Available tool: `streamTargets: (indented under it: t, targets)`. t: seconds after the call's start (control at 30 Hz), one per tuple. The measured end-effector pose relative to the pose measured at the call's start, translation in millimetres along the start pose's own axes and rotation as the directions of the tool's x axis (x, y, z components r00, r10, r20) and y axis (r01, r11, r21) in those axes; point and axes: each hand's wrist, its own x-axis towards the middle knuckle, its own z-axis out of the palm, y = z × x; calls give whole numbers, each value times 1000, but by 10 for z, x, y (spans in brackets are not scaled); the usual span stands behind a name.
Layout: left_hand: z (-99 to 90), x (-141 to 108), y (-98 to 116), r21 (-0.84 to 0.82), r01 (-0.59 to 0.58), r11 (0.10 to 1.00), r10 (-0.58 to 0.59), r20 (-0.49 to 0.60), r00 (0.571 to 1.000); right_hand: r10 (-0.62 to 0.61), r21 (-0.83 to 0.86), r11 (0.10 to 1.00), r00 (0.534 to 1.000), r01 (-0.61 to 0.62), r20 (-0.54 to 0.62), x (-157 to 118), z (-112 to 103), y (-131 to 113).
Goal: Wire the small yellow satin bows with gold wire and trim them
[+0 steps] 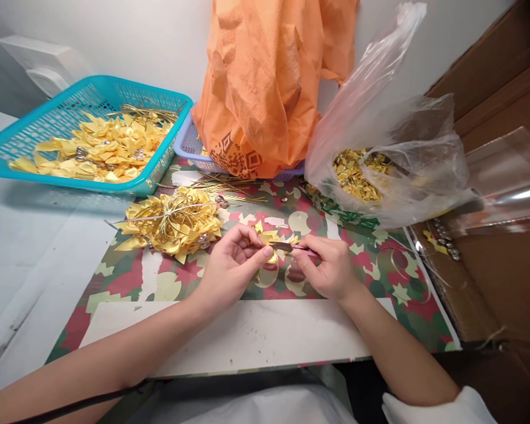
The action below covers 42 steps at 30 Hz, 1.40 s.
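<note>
Near the middle of the table, my left hand (234, 265) pinches a yellow ribbon piece (266, 237) between thumb and fingers. My right hand (329, 265) is closed on a small dark-bladed tool (282, 246), whose tip points left and touches the ribbon piece. Thin golden wire loops below the piece. Part of the ribbon is hidden behind the fingers and blade. Left of my left hand lies a wired bundle of yellow ribbon flowers (172, 224).
A teal basket (141, 184) of yellow ribbon pieces stands back left. An orange bag (260, 88) rests on a purple basket (185, 141). Loose golden wires (234, 187) lie before it. Back right are a clear plastic bag (424, 171) with golden pieces and cardboard (499, 253).
</note>
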Motion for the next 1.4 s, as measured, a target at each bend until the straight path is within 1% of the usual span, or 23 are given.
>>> streamTargets:
  t: [0.17, 0.3, 0.43, 0.5, 0.53, 0.63, 0.7, 0.8, 0.9, 0.97, 1.07, 1.13, 1.23, 1.3, 1.4]
  targets:
    - [10, 2, 6, -3, 7, 1000, -7, 1, 1000, 14, 25, 1000, 1000, -13, -27, -3, 23, -23]
    - [7, 1, 17, -27, 35, 999, -35, 9, 999, 35, 101, 994, 999, -30, -40, -8, 8, -1]
    - [-14, -1, 9, -21, 47, 999, -47, 5, 999, 136, 247, 962, 988, -115, -69, 1, -4, 70]
    - [-23, -1, -2, -16, 72, 997, -71, 25, 997, 200, 367, 915, 978, -167, -52, 14, 25, 74]
    - [-27, 0, -8, -13, 83, 996, -83, 39, 996, 225, 446, 874, 974, -193, -20, 21, 49, 60]
    - [-35, -1, -25, 10, 107, 994, -107, 75, 991, 254, 676, 686, 959, -268, 123, 32, 141, -22]
    - [-37, -4, -31, 33, 119, 992, -122, 103, 987, 252, 754, 588, 952, -293, 174, 26, 193, -75]
    - [-36, -7, -30, 55, 137, 989, -143, 136, 980, 284, 790, 533, 944, -303, 171, 9, 226, -103]
    - [-35, -5, -25, 64, 145, 987, -153, 130, 980, 330, 811, 497, 931, -310, 153, 14, 203, -69]
    - [-39, -2, -17, 69, 155, 985, -162, 108, 981, 358, 804, 507, 925, -310, 131, 33, 167, -27]
    - [-46, 2, 5, 14, 184, 983, -184, 99, 978, 377, 757, 576, 922, -309, 90, 67, 110, 31]
    - [-46, 4, 22, -21, 194, 981, -191, 100, 976, 378, 713, 622, 922, -323, 87, 80, 87, 50]
    - [-38, 4, 43, -4, 206, 979, -204, 116, 972, 369, 655, 670, 922, -350, 115, 85, 80, 63]
    - [-36, 7, 63, -12, 238, 971, -234, 150, 961, 366, 628, 694, 924, -353, 115, 88, 75, 84]
    - [-46, 22, 119, -110, 298, 948, -278, 169, 946, 381, 571, 746, 923, -344, 58, 107, 47, 157]
